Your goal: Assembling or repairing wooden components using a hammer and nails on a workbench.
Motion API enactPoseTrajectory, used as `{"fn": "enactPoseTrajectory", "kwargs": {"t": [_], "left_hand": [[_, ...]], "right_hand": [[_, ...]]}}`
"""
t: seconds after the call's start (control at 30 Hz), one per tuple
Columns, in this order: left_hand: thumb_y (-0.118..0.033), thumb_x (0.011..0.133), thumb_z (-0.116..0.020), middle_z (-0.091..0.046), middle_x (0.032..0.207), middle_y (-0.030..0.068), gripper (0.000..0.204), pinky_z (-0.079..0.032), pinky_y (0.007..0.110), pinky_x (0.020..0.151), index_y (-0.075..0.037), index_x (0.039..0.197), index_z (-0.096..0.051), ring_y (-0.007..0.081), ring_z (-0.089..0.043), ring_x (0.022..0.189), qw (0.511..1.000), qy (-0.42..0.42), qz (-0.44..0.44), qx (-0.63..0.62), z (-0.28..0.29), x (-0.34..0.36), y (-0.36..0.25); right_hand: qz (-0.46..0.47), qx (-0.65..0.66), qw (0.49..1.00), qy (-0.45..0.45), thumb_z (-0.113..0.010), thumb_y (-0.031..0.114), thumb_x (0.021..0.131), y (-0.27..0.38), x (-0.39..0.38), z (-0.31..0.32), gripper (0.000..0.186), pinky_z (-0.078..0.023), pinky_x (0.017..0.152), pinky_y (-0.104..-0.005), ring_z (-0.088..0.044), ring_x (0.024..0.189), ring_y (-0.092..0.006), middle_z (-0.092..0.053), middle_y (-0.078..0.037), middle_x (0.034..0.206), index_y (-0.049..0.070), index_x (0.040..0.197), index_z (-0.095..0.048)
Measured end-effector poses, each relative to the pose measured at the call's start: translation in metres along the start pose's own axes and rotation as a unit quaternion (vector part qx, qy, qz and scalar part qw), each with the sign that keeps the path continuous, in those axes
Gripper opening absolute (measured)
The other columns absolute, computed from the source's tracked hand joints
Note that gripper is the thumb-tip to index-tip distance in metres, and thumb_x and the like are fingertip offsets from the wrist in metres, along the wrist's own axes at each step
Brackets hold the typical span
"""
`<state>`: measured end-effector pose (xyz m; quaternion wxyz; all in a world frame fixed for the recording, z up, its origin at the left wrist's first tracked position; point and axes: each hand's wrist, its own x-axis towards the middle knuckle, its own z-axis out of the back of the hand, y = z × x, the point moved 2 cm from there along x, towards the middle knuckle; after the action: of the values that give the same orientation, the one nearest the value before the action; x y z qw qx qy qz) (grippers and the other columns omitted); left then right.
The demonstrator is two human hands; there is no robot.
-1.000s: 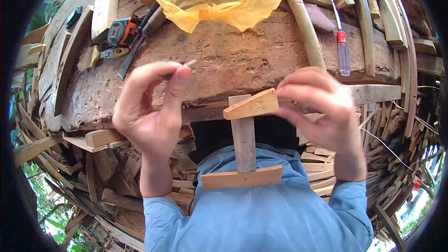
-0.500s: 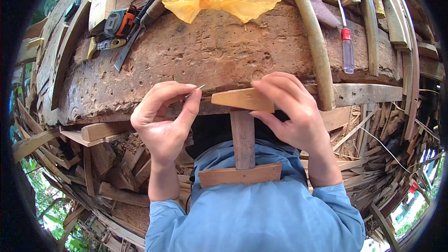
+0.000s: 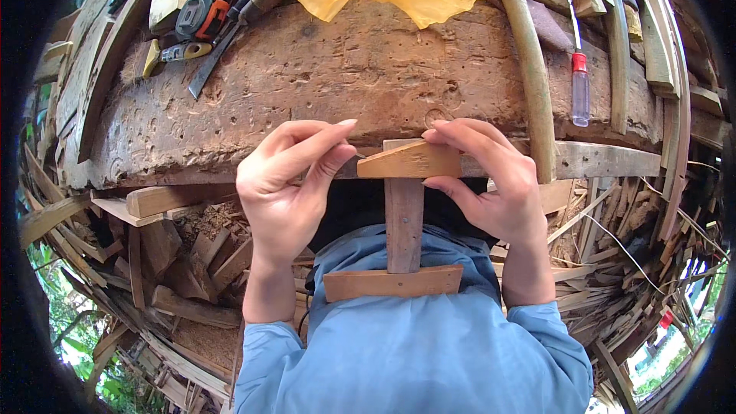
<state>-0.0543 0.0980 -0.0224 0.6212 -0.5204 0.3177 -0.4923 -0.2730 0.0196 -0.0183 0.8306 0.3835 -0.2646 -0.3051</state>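
A tapered wooden block is being clamped by the fingers of the right hand over a grey strip, apparently for positioning, while the left hand is being held alongside, fingers close, any grip impossible to tell, steady alignment seemingly being called for next.

Right hand grips tapered wooden block near frame centre, left hand pinches thin pin at block's narrow end, tape measure upper left, screwdriver upper right
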Motion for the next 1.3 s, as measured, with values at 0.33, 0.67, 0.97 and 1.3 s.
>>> {"fn": "enactPoseTrajectory", "kwargs": {"t": [0.33,0.67,0.97,1.3], "left_hand": [[0.009,0.083,-0.069,-0.070,0.093,0.0129,0.029,-0.057,0.026,0.077,0.005,0.112,-0.067,0.0160,-0.069,0.085,0.997,0.038,-0.015,-0.060,-0.031,-0.004,0.004],[0.010,0.079,-0.071,-0.072,0.091,0.0133,0.025,-0.059,0.028,0.070,0.001,0.102,-0.071,0.0198,-0.072,0.080,0.996,0.017,-0.092,0.000,-0.038,-0.003,-0.002],[0.010,0.078,-0.072,-0.072,0.093,0.0142,0.025,-0.060,0.029,0.069,0.002,0.101,-0.071,0.0207,-0.072,0.079,0.988,0.007,-0.148,0.031,-0.041,-0.003,-0.003],[0.012,0.070,-0.075,-0.073,0.091,0.0129,0.027,-0.057,0.029,0.074,0.002,0.095,-0.072,0.0191,-0.070,0.084,0.988,0.046,-0.119,0.086,-0.040,-0.002,-0.002]], "right_hand": [[-0.006,-0.019,1.000,-0.001,-0.079,0.003,0.069,0.002,-0.001,-0.002,0.060,-0.053,0.088,-0.0393,-0.062,0.105,-0.0319,-0.068,-0.011,0.109,0.002,0.125,-0.058],[-0.005,-0.025,1.000,-0.018,-0.079,0.003,0.068,0.003,-0.004,-0.003,0.059,-0.052,0.089,-0.0394,-0.062,0.106,-0.0325,-0.067,-0.012,0.110,0.001,0.123,-0.059],[-0.007,-0.017,1.000,-0.020,-0.079,0.003,0.069,0.003,-0.004,-0.004,0.058,-0.052,0.089,-0.0395,-0.062,0.105,-0.0328,-0.067,-0.012,0.110,0.001,0.123,-0.059],[-0.003,-0.025,0.999,-0.022,-0.079,0.004,0.069,0.001,-0.006,-0.004,0.059,-0.053,0.089,-0.0396,-0.062,0.106,-0.0330,-0.067,-0.012,0.110,0.002,0.125,-0.058]]}}
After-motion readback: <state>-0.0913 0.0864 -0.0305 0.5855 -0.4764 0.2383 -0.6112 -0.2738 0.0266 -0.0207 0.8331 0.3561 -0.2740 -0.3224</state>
